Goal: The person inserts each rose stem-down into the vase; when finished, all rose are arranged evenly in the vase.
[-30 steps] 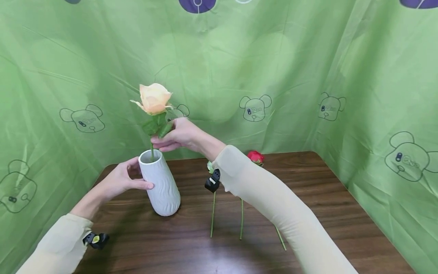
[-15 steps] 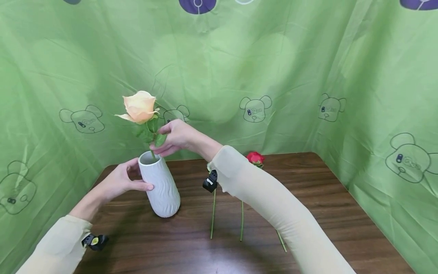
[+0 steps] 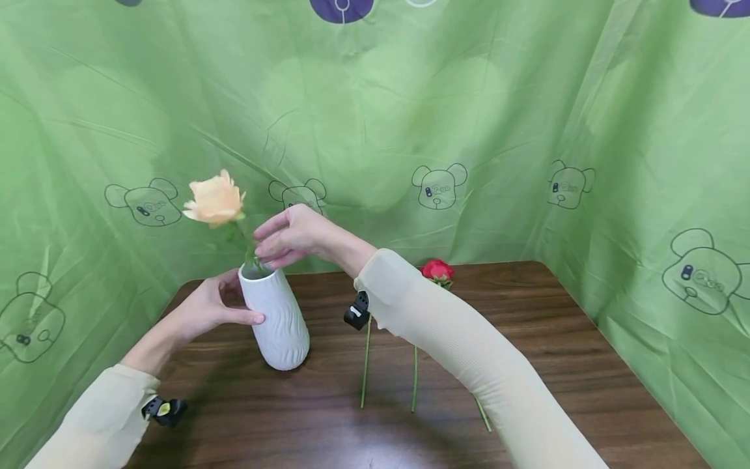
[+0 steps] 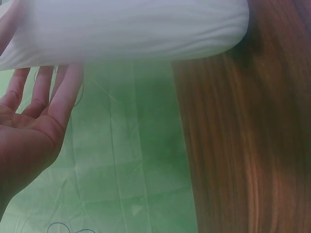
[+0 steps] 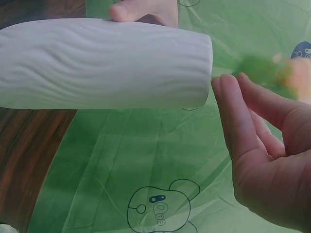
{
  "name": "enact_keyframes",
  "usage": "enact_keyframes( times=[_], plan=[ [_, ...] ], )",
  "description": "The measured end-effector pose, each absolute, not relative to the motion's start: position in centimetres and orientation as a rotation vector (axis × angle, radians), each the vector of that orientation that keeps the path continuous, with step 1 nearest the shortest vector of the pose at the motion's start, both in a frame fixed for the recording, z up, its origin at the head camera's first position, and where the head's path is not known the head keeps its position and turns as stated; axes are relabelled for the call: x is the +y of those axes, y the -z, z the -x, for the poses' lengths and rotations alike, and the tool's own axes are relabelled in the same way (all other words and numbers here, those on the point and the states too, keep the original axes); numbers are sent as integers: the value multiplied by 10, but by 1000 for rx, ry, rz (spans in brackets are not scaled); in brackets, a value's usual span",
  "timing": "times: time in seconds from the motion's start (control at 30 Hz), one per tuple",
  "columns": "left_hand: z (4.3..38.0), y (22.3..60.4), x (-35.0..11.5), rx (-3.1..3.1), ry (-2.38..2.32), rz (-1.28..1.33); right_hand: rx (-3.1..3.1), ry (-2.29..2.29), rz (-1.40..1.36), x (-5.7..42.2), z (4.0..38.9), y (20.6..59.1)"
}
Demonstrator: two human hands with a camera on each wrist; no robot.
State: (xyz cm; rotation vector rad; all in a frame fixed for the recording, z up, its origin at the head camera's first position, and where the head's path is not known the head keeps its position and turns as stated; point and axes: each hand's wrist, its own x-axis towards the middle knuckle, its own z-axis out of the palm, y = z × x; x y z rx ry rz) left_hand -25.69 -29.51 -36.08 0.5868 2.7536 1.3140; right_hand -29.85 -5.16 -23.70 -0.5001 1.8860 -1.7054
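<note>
The left hand [image 3: 213,307] grips the vase [image 3: 278,329] from nine o'clock, the right hand [image 3: 301,234], pinching or not I cannot tell, is beside the stem [image 3: 241,235] at its mouth [image 3: 258,279], and the peach rose [image 3: 215,199], leaning from it toward eleven, looks light, crushable, best held stem-low.

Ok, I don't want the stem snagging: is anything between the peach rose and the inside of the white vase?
Nothing visible: the peach rose has its stem leading into the mouth of the white vase. Closest to that opening is the right hand, beside the stem; the left hand grips the vase from outside.
</note>
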Motion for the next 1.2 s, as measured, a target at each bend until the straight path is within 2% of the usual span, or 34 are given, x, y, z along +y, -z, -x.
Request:
enact_keyframes(
  times=[0.83, 1.2],
  plan=[
    [258, 361, -295, 2742, -1353, -609, 1885, 1735, 531, -30, 305, 236],
    [258, 361, -296, 2748, -1356, -609, 1962, 1689, 529, 17, 309, 228]
  ],
)
